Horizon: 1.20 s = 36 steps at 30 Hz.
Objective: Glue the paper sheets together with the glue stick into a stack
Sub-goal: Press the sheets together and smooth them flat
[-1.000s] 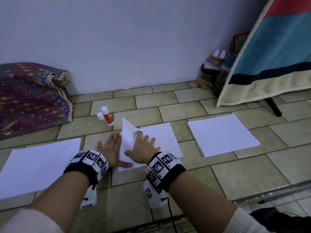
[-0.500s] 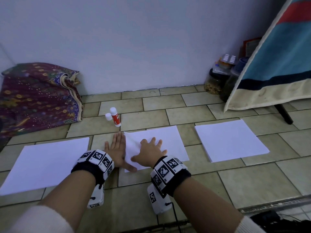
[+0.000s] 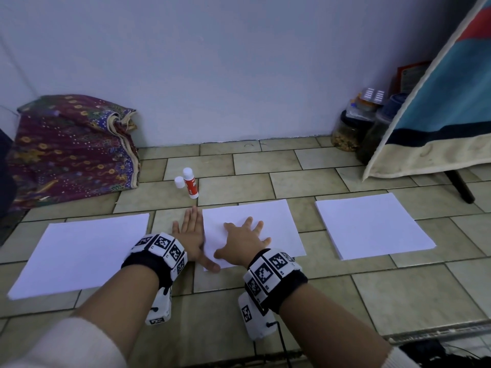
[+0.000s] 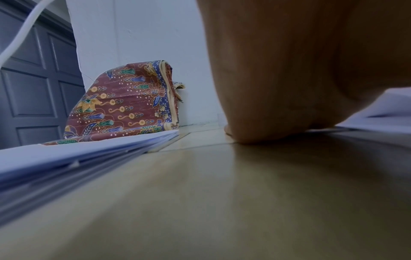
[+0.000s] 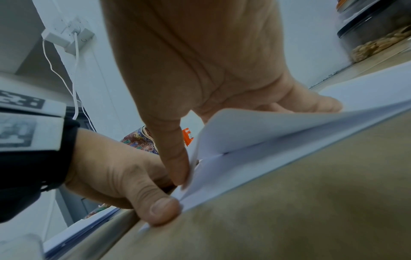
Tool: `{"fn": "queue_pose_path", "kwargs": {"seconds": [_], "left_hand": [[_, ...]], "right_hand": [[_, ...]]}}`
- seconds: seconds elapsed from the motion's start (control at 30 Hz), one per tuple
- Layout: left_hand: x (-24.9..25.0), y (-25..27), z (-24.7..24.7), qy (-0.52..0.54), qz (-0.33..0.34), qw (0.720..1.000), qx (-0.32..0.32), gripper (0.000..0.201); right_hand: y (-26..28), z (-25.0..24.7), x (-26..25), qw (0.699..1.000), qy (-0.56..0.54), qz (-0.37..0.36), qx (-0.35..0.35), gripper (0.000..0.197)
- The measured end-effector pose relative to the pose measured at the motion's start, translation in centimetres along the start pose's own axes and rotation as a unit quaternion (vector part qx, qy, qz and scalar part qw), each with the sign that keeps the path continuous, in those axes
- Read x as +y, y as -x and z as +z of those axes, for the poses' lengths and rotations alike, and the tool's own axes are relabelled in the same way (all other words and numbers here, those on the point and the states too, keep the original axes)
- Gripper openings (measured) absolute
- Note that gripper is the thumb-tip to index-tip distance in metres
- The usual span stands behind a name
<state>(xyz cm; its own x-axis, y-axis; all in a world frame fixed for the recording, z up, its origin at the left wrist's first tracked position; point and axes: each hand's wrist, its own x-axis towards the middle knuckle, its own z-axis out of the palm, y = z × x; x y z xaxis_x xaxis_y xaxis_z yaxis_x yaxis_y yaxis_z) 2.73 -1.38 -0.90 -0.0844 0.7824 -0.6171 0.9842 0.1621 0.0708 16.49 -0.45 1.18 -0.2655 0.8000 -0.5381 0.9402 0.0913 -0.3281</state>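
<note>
Pressing down on the middle stack of paper point(image 3: 255, 224), the right hand point(image 3: 245, 239) is lying flat with fingers spread across the top sheet, while the left hand point(image 3: 190, 235) is resting open on the floor point(image 3: 305, 181) just beside the stack's left edge, its thumb holding down the near-left corner. In the right wrist view that corner of the top sheet is lifting slightly off the sheets below, so the bond there is probably not yet smoothed. The glue stick point(image 3: 190, 183) is standing uncapped beyond the hands, its cap point(image 3: 179, 182) just beside it. Two more piles are waiting: a left pile point(image 3: 79, 251) and a right pile point(image 3: 372, 227). Judging by these, the gluing is partway along, with many sheets left to add.
</note>
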Motion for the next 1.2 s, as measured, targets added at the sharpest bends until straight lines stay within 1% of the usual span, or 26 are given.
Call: {"fn": "queue_pose_path", "kwargs": {"seconds": [0.17, 0.3, 0.37, 0.47, 0.53, 0.57, 0.63, 0.67, 0.7, 0.9, 1.0, 1.07, 1.2], "left_hand": [[0.0, 0.0, -0.1, -0.002, 0.005, 1.000, -0.002, 0.146], [0.1, 0.1, -0.1, -0.017, 0.003, 1.000, -0.003, 0.149], [-0.2, 0.2, -0.2, -0.020, 0.004, 1.000, -0.005, 0.146], [-0.7, -0.2, -0.5, 0.026, 0.014, 0.999, -0.012, 0.128], [-0.6, -0.4, -0.6, 0.079, 0.008, 0.997, -0.006, 0.118], [-0.5, -0.5, -0.6, 0.112, 0.003, 0.994, 0.001, 0.109], [-0.3, -0.8, -0.5, 0.164, -0.002, 0.986, 0.017, 0.083], [-0.3, -0.9, -0.4, 0.180, -0.002, 0.983, 0.020, 0.076], [-0.4, -1.1, -0.4, 0.187, -0.002, 0.982, 0.021, 0.073], [-0.8, -1.6, -0.2, 0.173, 0.003, 0.985, 0.021, 0.082], [-0.8, -1.4, -0.2, 0.174, 0.008, 0.984, 0.023, 0.085], [-0.7, -1.4, -0.3, 0.177, 0.008, 0.984, 0.023, 0.088], [-0.7, -1.3, -0.3, 0.186, 0.009, 0.982, 0.023, 0.092]], "right_hand": [[0.0, -0.1, -0.1, 1.000, -0.001, -0.001, -0.002, 0.074], [0.3, -0.3, 0.1, 1.000, -0.010, -0.012, -0.008, 0.081], [0.3, -0.4, 0.1, 1.000, -0.015, -0.007, -0.008, 0.077], [0.2, -0.3, 0.0, 1.000, -0.014, 0.004, -0.004, 0.059], [0.0, -0.1, 0.0, 1.000, -0.001, 0.007, 0.002, 0.053], [-0.1, -0.1, 0.0, 1.000, 0.006, 0.007, 0.005, 0.054], [-0.2, 0.1, 0.0, 1.000, 0.014, 0.006, 0.008, 0.058], [-0.2, 0.1, 0.0, 1.000, 0.016, 0.005, 0.007, 0.060], [-0.1, 0.2, 0.0, 1.000, 0.018, 0.005, 0.007, 0.062], [0.1, 0.0, -0.3, 1.000, 0.015, 0.010, 0.009, 0.070], [0.2, 0.1, -0.2, 1.000, 0.013, 0.002, -0.003, 0.092], [0.2, 0.1, -0.2, 1.000, 0.028, 0.000, -0.005, 0.100], [0.0, 0.1, -0.3, 0.999, 0.035, 0.003, 0.000, 0.094]]}}
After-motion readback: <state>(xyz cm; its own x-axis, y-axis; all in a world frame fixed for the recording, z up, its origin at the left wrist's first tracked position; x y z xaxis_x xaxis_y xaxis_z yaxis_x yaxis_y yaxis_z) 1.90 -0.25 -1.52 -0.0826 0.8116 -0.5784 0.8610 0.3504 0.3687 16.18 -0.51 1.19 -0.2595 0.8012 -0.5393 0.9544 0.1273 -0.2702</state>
